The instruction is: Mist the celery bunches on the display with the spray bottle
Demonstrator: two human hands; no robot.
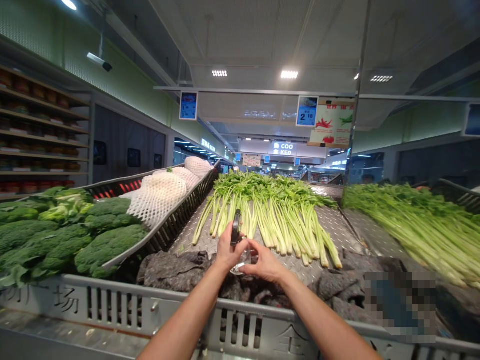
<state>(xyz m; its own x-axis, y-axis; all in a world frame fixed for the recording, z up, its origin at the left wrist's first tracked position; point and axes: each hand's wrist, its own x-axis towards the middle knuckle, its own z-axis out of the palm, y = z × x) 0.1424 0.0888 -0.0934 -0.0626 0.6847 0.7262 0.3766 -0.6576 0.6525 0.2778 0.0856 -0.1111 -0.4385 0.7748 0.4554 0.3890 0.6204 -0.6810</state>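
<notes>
Both my hands are in front of me in the head view, over the front of the celery display. My left hand (228, 250) is closed around a clear, rounded object with a black upper part (236, 229); its exact kind is hard to make out. The fingers of my right hand (264, 261) curl against the clear part from the other side, thumb and fingertips pinching it. Just beyond lies a wide spread of celery (273, 215), stalk ends toward me and leaves at the back. Crumpled dark grey cloth (172, 269) lies below and beside my hands.
Broccoli (108, 240) fills the left side, beside a black crate (180, 200) with white foam-net-wrapped produce (161, 190). A grey slotted rail (187, 306) runs along the front. A mirror (405, 165) on the right reflects the celery. Price signs (307, 111) hang above.
</notes>
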